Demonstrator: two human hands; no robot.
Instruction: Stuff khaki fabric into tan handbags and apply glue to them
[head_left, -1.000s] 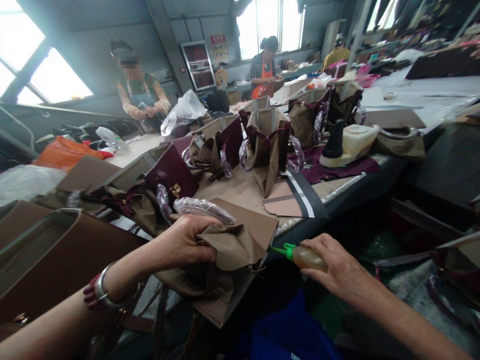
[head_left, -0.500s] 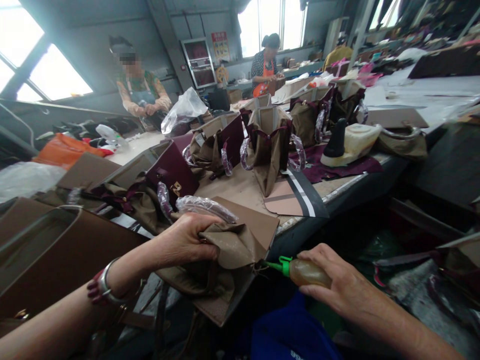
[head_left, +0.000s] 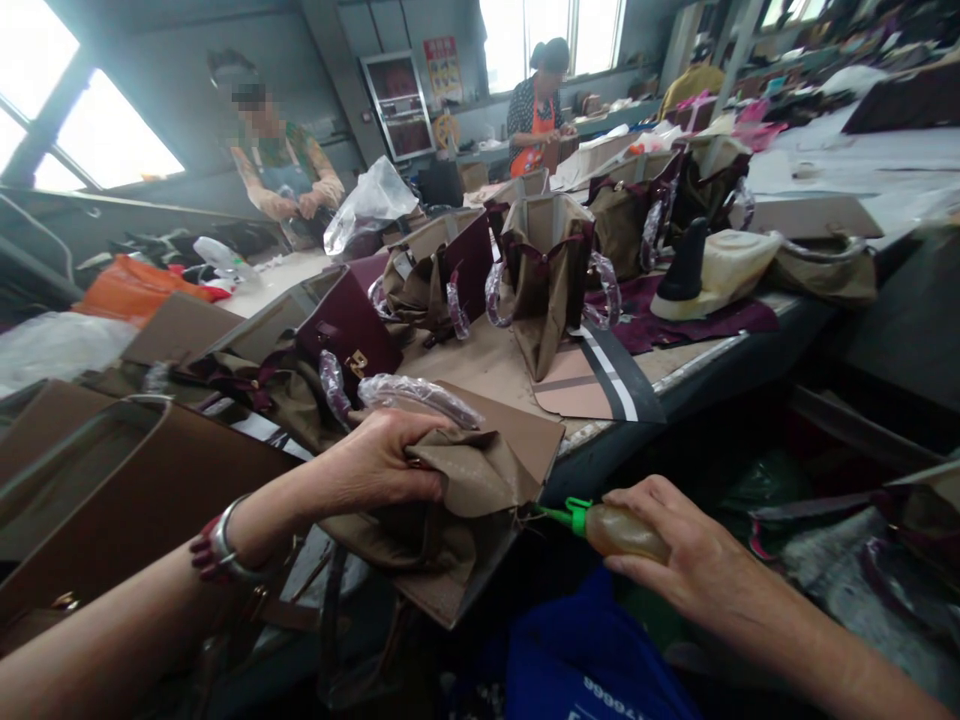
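My left hand [head_left: 390, 455] is closed on the olive-brown fabric of a handbag [head_left: 484, 470] at the table's front edge. Clear plastic wraps the bag's handle [head_left: 420, 397] just behind my fingers. In my right hand [head_left: 675, 540] is a squeeze bottle [head_left: 622, 530] of amber liquid, lying tilted with its green nozzle pointing left. The nozzle's tip meets the corner of the bag, where loose threads hang. Whether liquid is coming out I cannot tell. My fingers hide part of the bottle and part of the bag.
Several part-made handbags [head_left: 547, 270] with wrapped handles stand along the table. A whitish plastic container [head_left: 739, 265] and a black-topped object rest on maroon material at the right. A striped panel [head_left: 600, 375] lies near the front edge. Co-workers [head_left: 274, 170] are at work beyond.
The view has shifted slightly. Both hands keep their hold, and the bottle's nozzle stays at the bag's corner.
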